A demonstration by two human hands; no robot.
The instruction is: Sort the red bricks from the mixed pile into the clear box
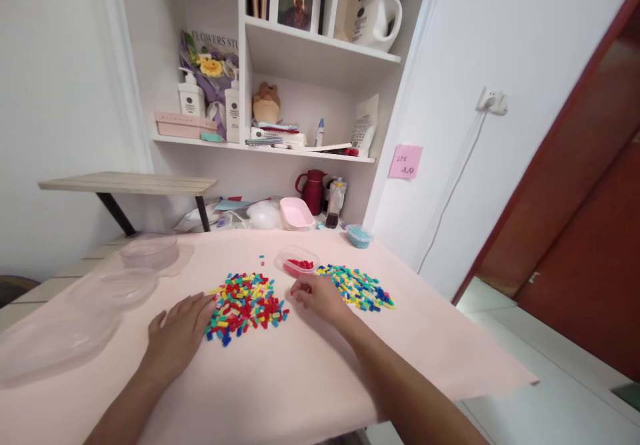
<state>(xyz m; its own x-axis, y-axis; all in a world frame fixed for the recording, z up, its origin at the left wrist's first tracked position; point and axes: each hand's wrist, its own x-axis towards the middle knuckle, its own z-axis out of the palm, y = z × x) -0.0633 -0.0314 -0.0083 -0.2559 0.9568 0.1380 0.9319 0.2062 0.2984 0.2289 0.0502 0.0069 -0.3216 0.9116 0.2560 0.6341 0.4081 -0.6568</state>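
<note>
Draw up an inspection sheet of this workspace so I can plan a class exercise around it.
Surface: pink cloth, spread wide.
Job's things: left pile and right pile of small mixed-colour pieces; red pieces in a see-through tub beyond the right hand.
Clutter: see-through containers at left; blue tub at the far right; pink tray and red jug at the back.
Hands: left hand spread at the left pile's edge; right hand between the piles, fingers curled, grip unclear.
Cables: white cable hanging from a plug.
Surroundings: laden shelves behind; pink note and red door at right.
</note>
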